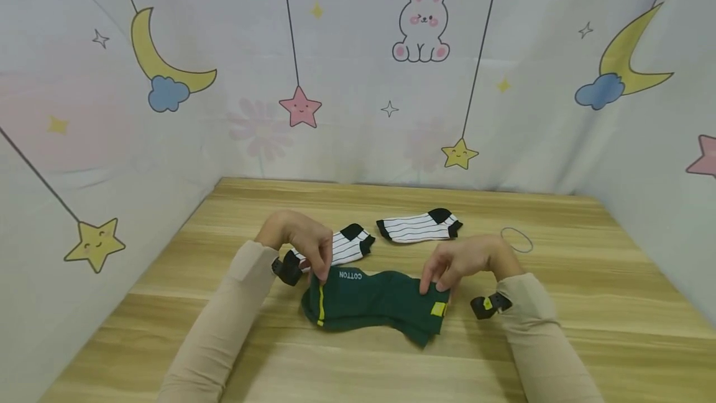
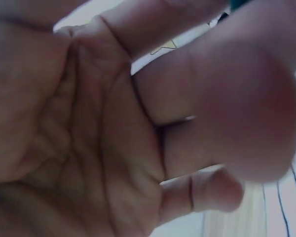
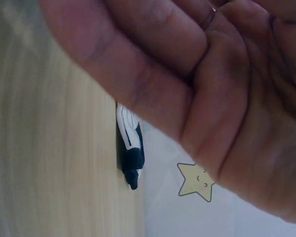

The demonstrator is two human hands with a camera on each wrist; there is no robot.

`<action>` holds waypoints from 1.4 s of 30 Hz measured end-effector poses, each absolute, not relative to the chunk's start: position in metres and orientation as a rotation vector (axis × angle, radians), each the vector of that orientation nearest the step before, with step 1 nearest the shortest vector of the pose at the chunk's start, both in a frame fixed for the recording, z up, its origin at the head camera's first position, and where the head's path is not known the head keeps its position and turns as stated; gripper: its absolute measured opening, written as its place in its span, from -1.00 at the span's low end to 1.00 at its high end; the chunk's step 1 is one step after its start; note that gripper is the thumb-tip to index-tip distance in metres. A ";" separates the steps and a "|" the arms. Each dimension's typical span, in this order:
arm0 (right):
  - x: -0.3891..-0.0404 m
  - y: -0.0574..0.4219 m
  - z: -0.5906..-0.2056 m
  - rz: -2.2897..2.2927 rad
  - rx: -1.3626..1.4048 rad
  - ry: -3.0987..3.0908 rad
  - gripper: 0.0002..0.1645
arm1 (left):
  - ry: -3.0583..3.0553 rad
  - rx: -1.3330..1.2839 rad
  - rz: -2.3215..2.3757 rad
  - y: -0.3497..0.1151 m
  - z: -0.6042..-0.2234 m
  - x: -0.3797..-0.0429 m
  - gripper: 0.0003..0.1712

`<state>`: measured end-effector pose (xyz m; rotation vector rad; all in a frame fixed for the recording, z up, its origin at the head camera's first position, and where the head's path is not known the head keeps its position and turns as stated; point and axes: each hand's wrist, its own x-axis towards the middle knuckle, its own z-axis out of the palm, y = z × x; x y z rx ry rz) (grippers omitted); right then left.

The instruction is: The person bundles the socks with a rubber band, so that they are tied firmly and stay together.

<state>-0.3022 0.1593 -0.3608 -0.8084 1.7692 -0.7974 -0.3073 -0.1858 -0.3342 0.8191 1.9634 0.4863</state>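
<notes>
Left hand [image 1: 304,238], right hand [image 1: 465,258] are bending down, pinching opposite ends of green sock [image 1: 375,305] (both grips closed); striped socks [image 1: 416,229] sitting beyond, tabletop [image 1: 610,322] spreading rightward.

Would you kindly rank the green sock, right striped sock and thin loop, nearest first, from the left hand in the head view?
1. Green sock, left hand pinching it.
2. Right striped sock, to the right.
3. Thin loop, farther right.
</notes>
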 end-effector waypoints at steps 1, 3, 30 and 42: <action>-0.302 0.159 -0.362 -0.801 -0.787 1.756 -0.67 | 1.958 0.811 0.483 -0.185 -0.336 -0.308 -0.89; -0.303 0.159 -0.364 -0.811 -0.748 1.736 -0.65 | 1.949 0.803 0.474 -0.184 -0.338 -0.309 -0.90; -0.312 0.190 -0.361 -0.698 -0.643 2.143 -0.70 | 2.124 0.868 0.418 -0.169 -0.350 -0.312 -0.78; -0.316 0.201 -0.360 -0.661 -0.674 2.250 -0.65 | 2.272 0.894 0.448 -0.168 -0.349 -0.314 -0.74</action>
